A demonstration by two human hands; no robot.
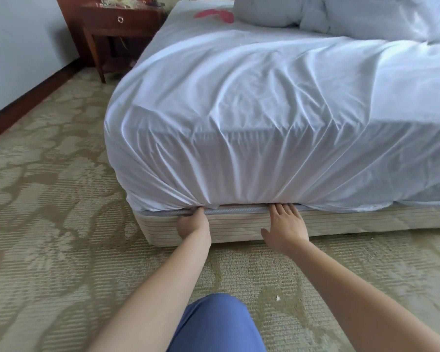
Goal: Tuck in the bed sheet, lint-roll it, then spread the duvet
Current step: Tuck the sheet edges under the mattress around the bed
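The white, wrinkled cotton bed sheet (264, 118) lay draped over the mattress, its lower edge gathered into folds along the seam where the mattress met the beige ribbed bed base (239, 224). Taking that base as the landmark, both hands worked at its upper edge near the foot corner. The left hand (192, 222) sat against the front of the base with its fingers curled, gripping the bunched hem of the sheet at the seam. The right hand (286, 224) lay flat just beside it along the same edge, fingers straight and released, their tips pushed into the gap under the mattress; the thumb pointed away toward the left hand.

Farther along the sheet, toward the head end above the base, a pale grey-white crumpled duvet (353, 19) was heaped on the bed. Near it on the sheet lay a flat pink object (215, 15), too blurred to identify.

Beyond the far corner of the base stood a dark reddish wooden nightstand (120, 29) with a ring-pull drawer. A green-and-cream patterned carpet (48, 199) spread in front of the base, and a blue-clad knee (214, 323) showed below the arms.
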